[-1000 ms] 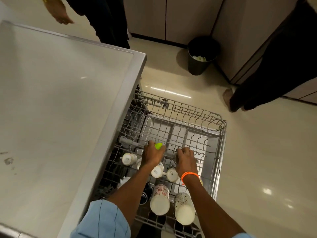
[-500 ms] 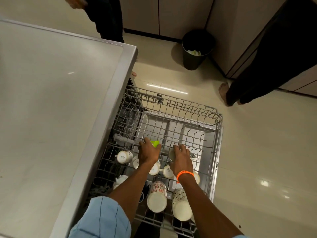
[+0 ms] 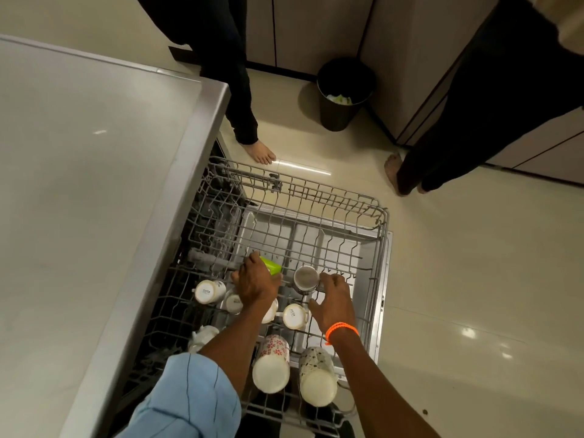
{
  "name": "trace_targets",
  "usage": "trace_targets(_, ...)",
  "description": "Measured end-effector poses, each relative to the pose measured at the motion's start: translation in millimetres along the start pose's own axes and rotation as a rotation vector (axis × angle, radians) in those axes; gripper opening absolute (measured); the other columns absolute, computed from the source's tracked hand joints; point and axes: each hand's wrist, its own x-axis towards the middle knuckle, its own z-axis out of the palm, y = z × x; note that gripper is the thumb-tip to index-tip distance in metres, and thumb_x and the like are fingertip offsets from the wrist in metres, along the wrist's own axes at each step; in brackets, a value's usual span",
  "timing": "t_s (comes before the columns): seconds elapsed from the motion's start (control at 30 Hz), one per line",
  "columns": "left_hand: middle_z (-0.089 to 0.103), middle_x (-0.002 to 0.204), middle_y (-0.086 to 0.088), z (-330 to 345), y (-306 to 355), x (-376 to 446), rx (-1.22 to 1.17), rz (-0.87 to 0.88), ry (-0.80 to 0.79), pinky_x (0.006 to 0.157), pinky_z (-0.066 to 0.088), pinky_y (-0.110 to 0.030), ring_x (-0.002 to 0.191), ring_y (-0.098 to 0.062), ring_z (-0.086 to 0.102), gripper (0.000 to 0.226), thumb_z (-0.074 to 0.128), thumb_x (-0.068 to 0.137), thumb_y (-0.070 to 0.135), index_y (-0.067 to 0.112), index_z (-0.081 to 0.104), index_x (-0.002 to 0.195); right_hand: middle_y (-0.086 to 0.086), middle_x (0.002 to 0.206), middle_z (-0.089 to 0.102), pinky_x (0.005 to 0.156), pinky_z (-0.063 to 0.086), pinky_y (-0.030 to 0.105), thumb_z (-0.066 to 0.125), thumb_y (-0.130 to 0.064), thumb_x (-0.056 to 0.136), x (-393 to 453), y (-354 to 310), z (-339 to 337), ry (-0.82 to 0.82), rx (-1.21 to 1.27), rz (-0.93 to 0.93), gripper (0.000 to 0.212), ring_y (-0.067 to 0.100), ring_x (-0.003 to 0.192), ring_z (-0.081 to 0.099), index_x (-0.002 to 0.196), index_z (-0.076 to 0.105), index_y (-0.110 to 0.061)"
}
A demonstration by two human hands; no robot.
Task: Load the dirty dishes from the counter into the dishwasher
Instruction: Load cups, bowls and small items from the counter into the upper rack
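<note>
green cup (image 3: 271, 266) is being gripped by left hand (image 3: 256, 285) over the upper rack (image 3: 384, 235) middle | steel cup (image 3: 305, 279) is being let go by spread right hand (image 3: 334, 303) | both cups may be tipped between wires

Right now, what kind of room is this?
Most likely a home kitchen: a pulled-out dishwasher rack loaded with mugs sits under a steel-edged counter, with cabinet doors and a black waste bin beyond.
</note>
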Motion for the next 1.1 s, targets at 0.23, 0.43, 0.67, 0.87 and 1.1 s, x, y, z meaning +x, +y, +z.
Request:
trace_targets(0.23,0.057,0.137,-0.012,-5.1,-0.9,7.0,0.096,-0.019,0.010,0.106,0.032,-0.044,0.132,-0.030,0.048,0.078,0.073,0.079,0.063,0.012,0.047,0.132,0.003,0.133,0.047,0.100,0.047,0.031,0.080,-0.026,0.080,-4.2,1.6,-0.6,-0.016,0.035,-0.002,0.066,0.021,0.121,0.050,0.139,0.050,-0.020)
trace_targets(0.43,0.052,0.144,-0.013,-19.1,-6.6,-4.9,0.046,-0.034,-0.017,0.109,0.029,-0.045,0.138,-0.031,0.041,0.083,0.072,0.080,0.063,0.009,0.045,0.138,0.003,0.134,0.048,0.100,0.048,0.032,0.080,-0.026,0.080,-11.8,-9.1,-10.1,-0.010,0.007,-0.012,0.067,0.022,0.123,0.050,0.139,0.050,-0.021)
trace_targets(0.67,0.055,0.140,-0.015,-69.5,-9.0,-45.0,-0.037,-0.016,0.005,0.110,0.032,-0.045,0.134,-0.034,0.044,0.068,0.063,0.090,0.056,0.007,0.049,0.135,0.005,0.136,0.048,0.101,0.049,0.038,0.076,-0.024,0.081,-25.0,-65.3,-48.0,-0.012,-0.020,-0.093,0.062,0.025,0.123,0.050,0.137,0.050,-0.021)
trace_targets(0.87,0.066,0.123,-0.013,-141.5,-8.8,-90.4,-0.299,0.012,-0.068,0.094,0.055,-0.040,0.113,-0.030,0.063,0.048,0.062,0.090,0.046,0.012,0.060,0.124,0.008,0.138,0.046,0.100,0.046,0.037,0.068,-0.026,0.088,-51.2,-142.3,-90.7,0.022,-0.047,-0.239,0.055,0.029,0.128,0.046,0.139,0.049,-0.016)
trace_targets(1.1,0.072,0.100,-0.013,-235.8,-24.1,-166.8,-0.400,0.062,0.084,0.080,0.055,-0.041,0.096,-0.031,0.067,0.025,0.059,0.092,0.027,0.005,0.070,0.094,0.007,0.130,0.051,0.096,0.049,0.040,0.069,-0.028,0.087,-109.6,-221.7,-128.8,0.052,-0.077,-0.478,0.049,0.028,0.121,0.049,0.133,0.054,-0.016)
